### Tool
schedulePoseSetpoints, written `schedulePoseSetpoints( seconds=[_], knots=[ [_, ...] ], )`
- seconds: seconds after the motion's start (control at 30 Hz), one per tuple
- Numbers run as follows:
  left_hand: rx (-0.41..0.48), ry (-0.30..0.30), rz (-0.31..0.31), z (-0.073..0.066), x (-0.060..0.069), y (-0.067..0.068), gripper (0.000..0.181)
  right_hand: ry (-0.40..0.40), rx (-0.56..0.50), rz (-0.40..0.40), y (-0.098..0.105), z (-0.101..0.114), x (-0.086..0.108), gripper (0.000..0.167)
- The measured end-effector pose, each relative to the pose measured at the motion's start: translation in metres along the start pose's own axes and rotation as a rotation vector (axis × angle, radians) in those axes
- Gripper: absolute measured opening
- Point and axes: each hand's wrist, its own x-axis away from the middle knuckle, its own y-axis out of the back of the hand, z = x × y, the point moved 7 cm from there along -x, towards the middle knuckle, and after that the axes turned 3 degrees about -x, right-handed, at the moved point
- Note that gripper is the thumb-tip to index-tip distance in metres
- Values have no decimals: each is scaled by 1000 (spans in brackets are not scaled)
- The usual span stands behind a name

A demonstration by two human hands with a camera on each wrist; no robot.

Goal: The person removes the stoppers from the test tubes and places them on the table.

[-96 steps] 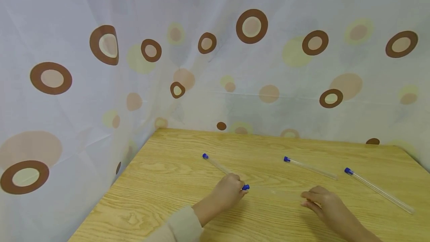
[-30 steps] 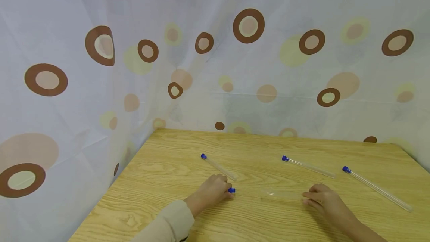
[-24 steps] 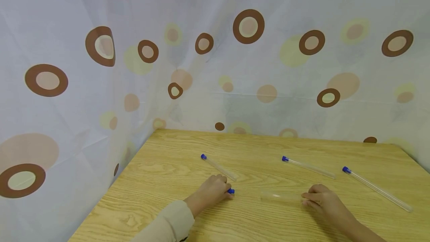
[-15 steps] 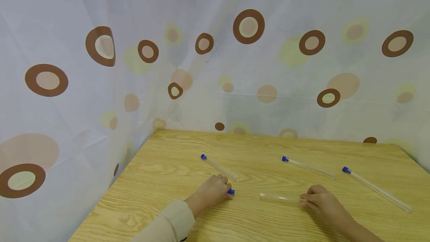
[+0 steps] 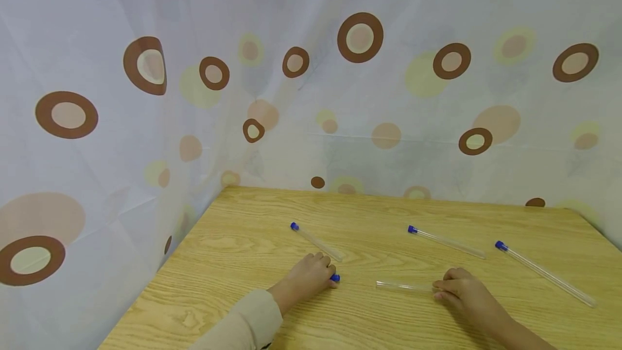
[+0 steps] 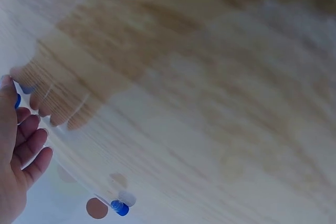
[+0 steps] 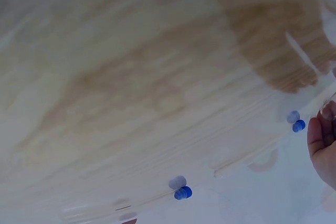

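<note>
My left hand (image 5: 306,280) pinches a small blue cap (image 5: 336,278) between thumb and forefinger, low over the wooden table (image 5: 252,263). In the left wrist view, a little of that blue cap (image 6: 18,100) shows by the thumb, with the other fingers loosely curled. To the right, my right hand (image 5: 466,296) pinches the far end of a clear test tube (image 5: 400,286). This tube lies nearly level, its uncapped end facing the cap across a gap. Whether it touches the table I cannot tell. The right wrist view catches only part of the right hand (image 7: 324,145).
Three more clear tubes with blue caps lie on the table: one tube (image 5: 318,244) just beyond the left hand, another tube (image 5: 449,243) behind the right hand, a third tube (image 5: 549,276) at far right. A patterned curtain (image 5: 301,96) hangs behind and at left.
Since the earliest frame the left hand has moved left with the blue cap, and a gap has opened between cap and tube. Lately the tube's uncapped end has shifted slightly; both hands hold nearly still.
</note>
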Motion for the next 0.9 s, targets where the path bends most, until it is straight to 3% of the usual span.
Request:
schedulePoseSetpoints(
  seconds=[0.27,0.53,0.9],
  knots=[
    [11,-6,-17,-1,0,-4,42,-60,-48,72,-4,-3,0,21],
    [17,4,9,-1,0,-4,43,-129,-66,155,-7,-6,0,24],
    [31,18,1,0,0,-2,42,-157,-98,190,-10,-9,2,27]
  ],
)
